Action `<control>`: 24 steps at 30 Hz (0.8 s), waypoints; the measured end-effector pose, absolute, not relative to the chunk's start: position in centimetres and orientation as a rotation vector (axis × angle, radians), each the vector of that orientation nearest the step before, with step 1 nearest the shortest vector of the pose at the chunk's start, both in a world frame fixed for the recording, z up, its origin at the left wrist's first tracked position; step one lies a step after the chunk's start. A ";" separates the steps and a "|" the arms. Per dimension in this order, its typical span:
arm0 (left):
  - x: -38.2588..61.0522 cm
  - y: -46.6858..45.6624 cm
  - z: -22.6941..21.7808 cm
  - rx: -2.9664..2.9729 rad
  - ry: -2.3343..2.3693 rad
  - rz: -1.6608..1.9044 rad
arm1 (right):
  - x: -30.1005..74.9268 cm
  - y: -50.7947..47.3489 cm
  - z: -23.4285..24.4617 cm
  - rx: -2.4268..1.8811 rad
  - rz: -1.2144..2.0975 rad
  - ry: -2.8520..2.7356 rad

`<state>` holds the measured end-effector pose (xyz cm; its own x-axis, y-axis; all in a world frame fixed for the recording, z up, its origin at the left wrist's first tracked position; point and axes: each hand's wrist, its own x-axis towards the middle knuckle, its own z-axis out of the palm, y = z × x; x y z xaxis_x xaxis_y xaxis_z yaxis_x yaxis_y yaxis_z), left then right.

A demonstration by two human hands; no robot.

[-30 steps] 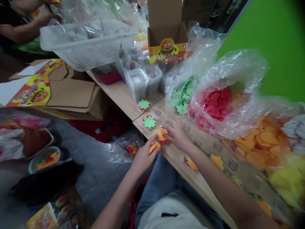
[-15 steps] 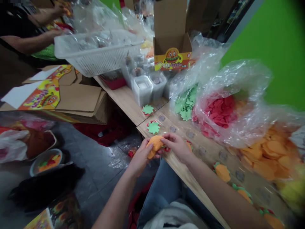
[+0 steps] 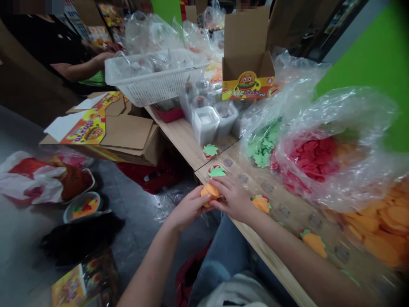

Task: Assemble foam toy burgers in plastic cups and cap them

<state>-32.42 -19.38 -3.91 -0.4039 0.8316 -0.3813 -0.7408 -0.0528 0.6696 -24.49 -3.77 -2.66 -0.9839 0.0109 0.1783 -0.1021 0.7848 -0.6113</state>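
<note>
Gripping an orange disc, the left hand and the right hand meet over the near edge of the wooden table. The left fingers are curled around the disc's left side with the thumb across it; the right fingers are bent over its top and right side, closed on it too. What lies beneath the disc is mostly hidden by the hands. Just beyond them on the table sits a green-topped stack with red showing at its edge, and farther off a second green-topped stack lies near some clear tubs. To the right of the right hand, partly beside its forearm, rests an orange-topped stack, with another orange-topped piece nearer and farther right. Along the right side stand a clear bag of green pieces, a clear bag of red pieces and a pile of orange rounds. At the far side are an open cardboard box with a burger printed on its front and, to its left, a white basket filled with clear plastic.
</note>
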 end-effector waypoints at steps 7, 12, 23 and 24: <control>-32.5 -19.6 -3.0 0.374 1.283 1.559 | -24.8 -3.5 -3.8 -0.407 1.809 -2.589; -33.4 -20.5 -4.3 0.290 1.218 1.510 | -26.3 -1.8 -4.0 -0.941 2.314 -1.922; -35.1 -20.1 -7.7 -0.005 1.271 1.793 | -29.2 -1.7 -7.0 -0.136 0.299 -2.912; -35.4 -20.0 -8.1 0.017 1.321 1.811 | -29.1 -1.8 -6.9 -0.111 0.220 -2.938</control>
<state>-35.41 -20.04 -8.12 -0.6218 0.6400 -0.4515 -0.6255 -0.0588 0.7780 -29.07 -1.78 -6.92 -0.9786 0.0885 0.1859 0.0599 0.9862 -0.1542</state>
